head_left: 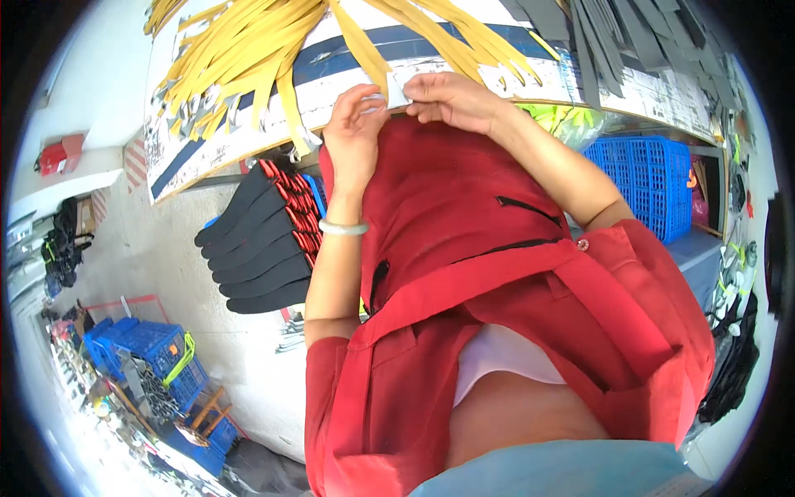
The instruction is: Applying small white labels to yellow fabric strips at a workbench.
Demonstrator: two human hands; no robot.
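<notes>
At the table's near edge, my left hand (354,124) is closed, with its fingers and thumb at the lower end of a yellow strip (364,51). A small whitish tab (397,89) sits at that end, between my two hands. From the other side my right hand (455,101) pinches the tab's edge with thumb and forefinger. My fingers partly hide how the tab joins the strip. A large bundle of yellow strips (252,45) fans across the table to the left, several with pale or silvery ends.
Dark grey strips (592,41) hang over the white, worn table (178,157) at the right. Below it are a blue crate (642,178) and bright yellow-green pieces (553,116). Black curved pieces with red edges (261,240) are stacked at left. More blue crates (157,352) stand on the floor.
</notes>
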